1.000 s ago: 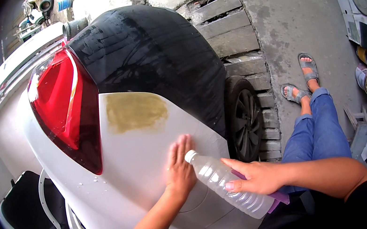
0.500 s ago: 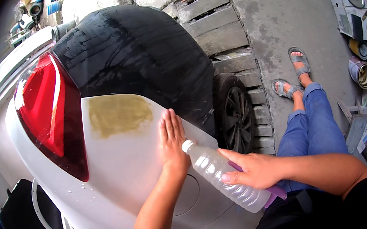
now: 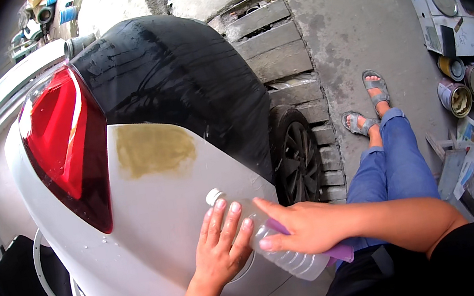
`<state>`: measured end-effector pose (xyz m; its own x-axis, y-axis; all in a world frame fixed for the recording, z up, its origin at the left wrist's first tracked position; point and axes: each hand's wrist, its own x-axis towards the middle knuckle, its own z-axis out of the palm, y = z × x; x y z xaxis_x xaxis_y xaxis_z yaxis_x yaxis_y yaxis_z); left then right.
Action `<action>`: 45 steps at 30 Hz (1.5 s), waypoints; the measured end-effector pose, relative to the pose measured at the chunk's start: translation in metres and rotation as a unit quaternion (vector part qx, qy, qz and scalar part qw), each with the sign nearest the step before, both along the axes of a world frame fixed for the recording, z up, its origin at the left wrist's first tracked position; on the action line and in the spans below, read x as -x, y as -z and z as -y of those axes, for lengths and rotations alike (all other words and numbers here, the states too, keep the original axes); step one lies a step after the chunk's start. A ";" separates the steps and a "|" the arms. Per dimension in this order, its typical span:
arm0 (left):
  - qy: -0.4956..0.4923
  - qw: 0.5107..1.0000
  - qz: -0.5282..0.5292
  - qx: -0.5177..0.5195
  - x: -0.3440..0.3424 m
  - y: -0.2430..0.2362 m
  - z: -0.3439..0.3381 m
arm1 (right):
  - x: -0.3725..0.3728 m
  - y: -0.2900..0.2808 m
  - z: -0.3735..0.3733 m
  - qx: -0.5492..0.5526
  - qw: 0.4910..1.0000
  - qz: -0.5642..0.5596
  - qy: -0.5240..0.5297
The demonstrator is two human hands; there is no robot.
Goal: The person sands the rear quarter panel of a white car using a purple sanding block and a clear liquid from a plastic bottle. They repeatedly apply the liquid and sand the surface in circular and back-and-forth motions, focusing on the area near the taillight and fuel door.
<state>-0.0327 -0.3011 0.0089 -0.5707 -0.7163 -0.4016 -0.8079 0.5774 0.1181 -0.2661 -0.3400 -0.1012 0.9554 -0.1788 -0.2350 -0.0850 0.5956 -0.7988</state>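
Clear plastic bottle (image 3: 276, 243) lying tilted across white car panel (image 3: 158, 233), capped end up-left, base down-right toward body. Partly filled by the look of it, so probably light but sloshy; thin ribbed wall likely soft, would dent under a hard squeeze, and slick if wet. Best taken around the ribbed middle, not the neck. Right hand (image 3: 301, 230) wrapped over bottle mid-section, fingers curled closed round it, index finger stretched along the barrel toward the cap; something purple (image 3: 338, 250), maybe a cloth or pad, pinned under the palm against the bottle. Right forearm coming in from right, roughly level, elbow near the knee. Left hand (image 3: 221, 248) flat on panel just left of bottle, fingers spread and straight, holding nothing, fingertips just below the white cap (image 3: 214, 196); cannot tell whether touching bottle. Left forearm rising from near edge. Bare yellowish sanded patch (image 3: 154, 149) further up panel, well clear of both hands. Red tail light (image 3: 62, 143) to far left, wheel (image 3: 298, 154) to right, paint cans (image 3: 458, 87) far right on concrete.
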 end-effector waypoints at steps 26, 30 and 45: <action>-0.271 0.947 -0.141 -0.101 -0.068 -0.107 0.102 | -0.149 0.084 0.123 0.212 0.975 -0.026 0.057; -0.285 0.952 -0.090 -0.068 -0.063 -0.107 0.101 | -0.148 0.093 0.111 0.217 0.974 -0.028 0.053; -0.365 0.925 -0.108 -0.021 -0.084 -0.108 0.088 | -0.099 0.142 0.073 -0.042 0.975 -0.093 0.199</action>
<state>0.0509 -0.3896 0.1167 -0.0123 -0.9289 -0.3700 -0.9353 -0.1201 0.3328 -0.1676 -0.4133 -0.2432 0.7532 -0.4999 -0.4276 0.0275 0.6734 -0.7387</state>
